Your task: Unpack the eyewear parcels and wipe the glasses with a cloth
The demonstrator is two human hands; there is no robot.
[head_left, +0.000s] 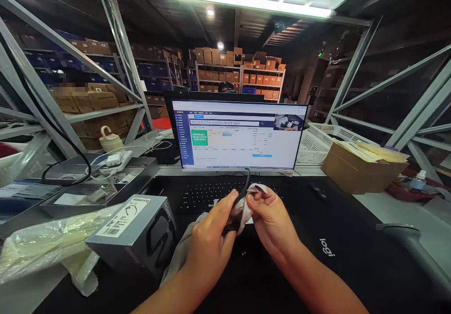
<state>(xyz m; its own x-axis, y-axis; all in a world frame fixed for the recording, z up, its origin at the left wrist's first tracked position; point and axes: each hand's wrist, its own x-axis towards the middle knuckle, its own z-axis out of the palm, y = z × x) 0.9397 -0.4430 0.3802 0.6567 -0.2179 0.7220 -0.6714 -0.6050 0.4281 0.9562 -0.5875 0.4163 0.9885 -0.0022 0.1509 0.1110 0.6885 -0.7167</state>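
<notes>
In front of the keyboard, my left hand (pixel 211 239) is closed around a dark, curved headset band (pixel 244 192); one end of the band sticks up above my fingers. A thin whitish wrapper (pixel 245 217) lies against it, and my right hand (pixel 269 210) pinches this wrapper between thumb and fingers. Part of the headset is hidden by my hands. Left of my left hand stands a grey box (pixel 128 236) with a white label and a headset picture. Some grey soft material (pixel 181 253) shows behind my left forearm.
A monitor (pixel 229 156) stands behind the black keyboard (pixel 200 194). On the right are a computer mouse (pixel 318 191), a handheld scanner (pixel 405 239) and an open carton (pixel 352 168). Crumpled plastic packaging (pixel 45 243) and grey trays (pixel 134 177) lie at left.
</notes>
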